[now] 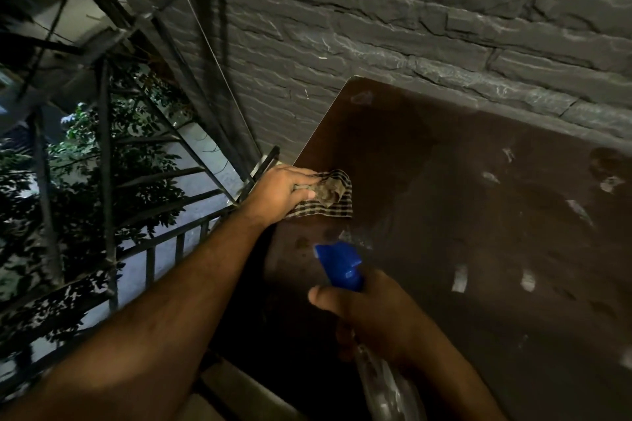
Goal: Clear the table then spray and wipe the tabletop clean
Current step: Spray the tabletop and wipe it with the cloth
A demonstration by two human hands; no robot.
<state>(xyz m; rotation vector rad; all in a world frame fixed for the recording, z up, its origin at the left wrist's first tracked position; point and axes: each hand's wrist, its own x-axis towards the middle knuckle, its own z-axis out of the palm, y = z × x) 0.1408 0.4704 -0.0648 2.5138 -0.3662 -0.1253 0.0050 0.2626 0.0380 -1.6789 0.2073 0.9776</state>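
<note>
dim light. a checkered cloth (330,196) is bunched and pressed onto the dark brown tabletop (461,215) near its left edge by the left hand (285,190), fingers curled over the cloth and gripping it. a spray bottle (342,265) with a blue nozzle head and clear body is gripped at the neck by the right hand (372,314), held above the near part of the table, nozzle pointed toward the cloth. pale smears are seen across the tabletop. a dark stone wall (410,27) is behind the table; a metal railing (164,243) and foliage (85,154) are at left.
</note>
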